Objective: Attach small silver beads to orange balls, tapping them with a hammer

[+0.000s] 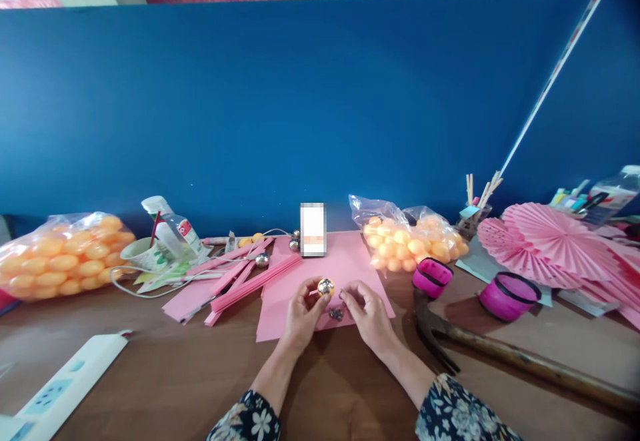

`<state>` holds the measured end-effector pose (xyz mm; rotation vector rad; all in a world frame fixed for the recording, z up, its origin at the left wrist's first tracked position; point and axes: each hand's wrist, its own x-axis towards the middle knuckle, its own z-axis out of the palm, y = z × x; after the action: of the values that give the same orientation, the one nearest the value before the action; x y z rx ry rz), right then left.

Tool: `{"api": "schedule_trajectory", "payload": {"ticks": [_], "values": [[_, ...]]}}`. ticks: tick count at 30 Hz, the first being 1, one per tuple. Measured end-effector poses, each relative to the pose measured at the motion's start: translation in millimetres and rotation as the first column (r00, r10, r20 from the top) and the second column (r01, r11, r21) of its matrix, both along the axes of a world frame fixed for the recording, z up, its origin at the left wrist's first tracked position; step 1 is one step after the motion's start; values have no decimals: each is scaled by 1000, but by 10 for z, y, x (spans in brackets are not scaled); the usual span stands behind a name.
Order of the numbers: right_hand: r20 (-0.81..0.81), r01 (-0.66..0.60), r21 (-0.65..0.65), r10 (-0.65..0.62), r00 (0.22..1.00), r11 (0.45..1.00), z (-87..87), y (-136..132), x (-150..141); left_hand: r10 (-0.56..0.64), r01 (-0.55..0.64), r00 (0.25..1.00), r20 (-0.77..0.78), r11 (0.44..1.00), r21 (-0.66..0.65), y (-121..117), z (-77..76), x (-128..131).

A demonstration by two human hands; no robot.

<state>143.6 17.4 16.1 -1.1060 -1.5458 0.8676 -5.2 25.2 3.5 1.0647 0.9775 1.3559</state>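
Between the thumb and fingers of my left hand (303, 317) is a small shiny metallic ball (326, 287) with gold and silver reflections. My right hand (369, 314) is just to its right, thumb and forefinger pinched together. Whatever is in that pinch is too small to name. Below the ball, a little heap of small dark metallic pieces (335, 313) lies on a pink paper sheet (345, 254) beneath both hands.
Folded pink paper strips (255, 285) and a silver ball (262, 259) lie left. Bags of orange balls (65, 257) flank the sheet. At right are a hammer (500, 351), magenta rings (510, 295) and pink paper fans (550, 241). A power strip (65, 384) sits front left.
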Motion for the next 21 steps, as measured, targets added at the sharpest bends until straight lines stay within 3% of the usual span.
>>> {"api": "schedule_trajectory", "payload": {"ticks": [7, 14, 21], "values": [[-131, -43, -51, 36, 991, 998, 3, -10, -17, -46, 49, 997, -63, 998, 48, -4, -14, -1], [-161, -18, -40, 11, 987, 999, -11, 23, -12, -47, 50, 996, -80, 998, 25, -18, 19, 4], [-260, -115, -109, 83, 962, 987, -27, 30, -17, -19, 26, 988, -154, 999, 41, -34, 48, 21]]}}
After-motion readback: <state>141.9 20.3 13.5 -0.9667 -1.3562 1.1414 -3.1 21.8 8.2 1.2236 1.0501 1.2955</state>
